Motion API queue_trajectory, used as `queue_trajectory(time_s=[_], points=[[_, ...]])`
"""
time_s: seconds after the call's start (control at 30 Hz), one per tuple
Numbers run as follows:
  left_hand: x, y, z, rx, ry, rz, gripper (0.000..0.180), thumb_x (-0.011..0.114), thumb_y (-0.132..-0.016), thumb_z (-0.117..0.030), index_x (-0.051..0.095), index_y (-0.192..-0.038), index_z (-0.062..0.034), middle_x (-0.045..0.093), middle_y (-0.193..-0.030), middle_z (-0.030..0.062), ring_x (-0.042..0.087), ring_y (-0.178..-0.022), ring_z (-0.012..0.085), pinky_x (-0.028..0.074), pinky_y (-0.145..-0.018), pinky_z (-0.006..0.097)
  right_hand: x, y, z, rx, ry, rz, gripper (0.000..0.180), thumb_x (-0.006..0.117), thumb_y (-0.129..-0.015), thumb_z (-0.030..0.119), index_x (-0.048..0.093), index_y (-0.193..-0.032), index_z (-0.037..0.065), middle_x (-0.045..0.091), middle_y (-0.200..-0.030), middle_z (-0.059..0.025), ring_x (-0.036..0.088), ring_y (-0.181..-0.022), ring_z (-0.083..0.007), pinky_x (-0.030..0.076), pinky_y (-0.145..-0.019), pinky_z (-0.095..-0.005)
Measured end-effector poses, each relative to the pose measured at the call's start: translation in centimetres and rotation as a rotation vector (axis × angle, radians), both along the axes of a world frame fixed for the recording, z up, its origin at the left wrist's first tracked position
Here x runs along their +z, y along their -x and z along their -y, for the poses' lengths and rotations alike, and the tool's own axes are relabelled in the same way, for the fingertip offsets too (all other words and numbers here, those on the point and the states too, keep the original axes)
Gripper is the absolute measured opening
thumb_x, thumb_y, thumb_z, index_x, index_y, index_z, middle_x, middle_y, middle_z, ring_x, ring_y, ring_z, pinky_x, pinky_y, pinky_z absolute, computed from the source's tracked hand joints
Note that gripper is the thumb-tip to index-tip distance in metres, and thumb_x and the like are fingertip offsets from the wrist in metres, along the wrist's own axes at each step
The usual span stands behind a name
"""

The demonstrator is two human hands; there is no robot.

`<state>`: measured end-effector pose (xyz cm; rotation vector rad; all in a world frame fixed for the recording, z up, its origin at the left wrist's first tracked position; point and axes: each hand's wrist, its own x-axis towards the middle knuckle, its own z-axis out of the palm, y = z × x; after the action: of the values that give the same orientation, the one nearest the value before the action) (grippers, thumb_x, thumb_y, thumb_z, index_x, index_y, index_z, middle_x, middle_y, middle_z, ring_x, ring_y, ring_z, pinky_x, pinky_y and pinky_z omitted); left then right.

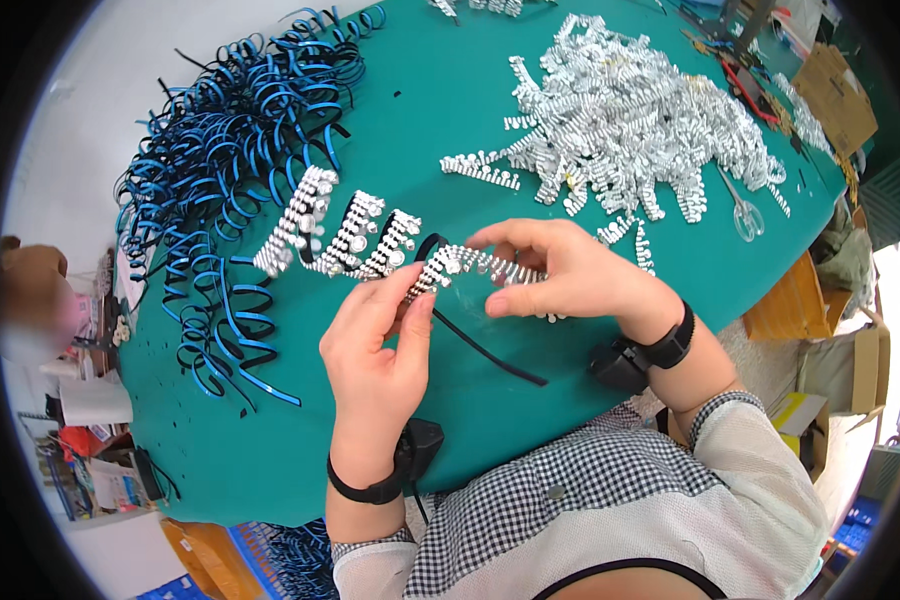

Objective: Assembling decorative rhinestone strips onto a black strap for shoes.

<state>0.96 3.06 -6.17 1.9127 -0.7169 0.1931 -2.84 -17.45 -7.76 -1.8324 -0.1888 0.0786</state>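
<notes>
My left hand (375, 345) pinches a coiled black band (348, 222) between thumb and fingers. White-and-silver scalloped trim covers most of this spiral, which stretches up and left from my fingertips. A bare black end (490, 352) of the band hangs toward the lower right. My right hand (565, 265) is at the loose trim strip (505, 268), thumb and forefinger spread apart. The strip runs between them toward the palm, where the hand hides part of it. A short piece of trim shows below the hand.
A large heap of black-and-blue coiled bands (235, 150) lies at the left of the green table (420, 110). At the far right is a pile of silver-white trim strips (630, 120). Clear-handled scissors (745, 215) lie beside that pile. Cardboard boxes (835, 100) stand past the right edge.
</notes>
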Motion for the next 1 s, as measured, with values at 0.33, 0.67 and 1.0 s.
queue_trajectory(time_s=[0.33, 0.67, 1.0], points=[[-1.5, -0.5, -0.2, -0.057, -0.026, -0.213, 0.015, 0.062, -0.078, 0.002, 0.065, -0.093, 0.0024, 0.06, -0.074, 0.0068, 0.057, -0.059, 0.0104, 0.044, -0.051, 0.02, 1.0, 1.2, 0.4, -0.132, 0.101, 0.414, 0.011, 0.071, -0.072, 0.013, 0.065, -0.073, 0.004, 0.051, -0.059, -0.002, 0.045, -0.047, -0.0111, 0.032, -0.042, -0.0244], [-0.6, 0.4, -0.2, -0.106, 0.024, -0.3, 0.016, 0.065, -0.073, 0.005, 0.066, -0.09, 0.0031, 0.06, -0.073, 0.0074, 0.059, -0.058, 0.0109, 0.045, -0.05, 0.019, 1.9, 2.1, 1.4, -0.092, 0.153, 0.545, 0.009, 0.073, -0.067, 0.011, 0.065, -0.07, 0.006, 0.045, -0.054, -0.0009, 0.042, -0.043, -0.0124, 0.028, -0.038, -0.0268], [-0.6, 0.2, -0.2, -0.143, 0.048, -0.362, 0.02, 0.061, -0.075, 0.006, 0.065, -0.094, 0.0023, 0.06, -0.073, 0.0077, 0.06, -0.061, 0.0115, 0.047, -0.053, 0.021, 1.4, 2.5, -0.2, 0.029, 0.245, 0.804, 0.015, 0.074, -0.065, 0.01, 0.061, -0.069, 0.005, 0.044, -0.055, -0.001, 0.043, -0.042, -0.0144, 0.029, -0.037, -0.0274]])
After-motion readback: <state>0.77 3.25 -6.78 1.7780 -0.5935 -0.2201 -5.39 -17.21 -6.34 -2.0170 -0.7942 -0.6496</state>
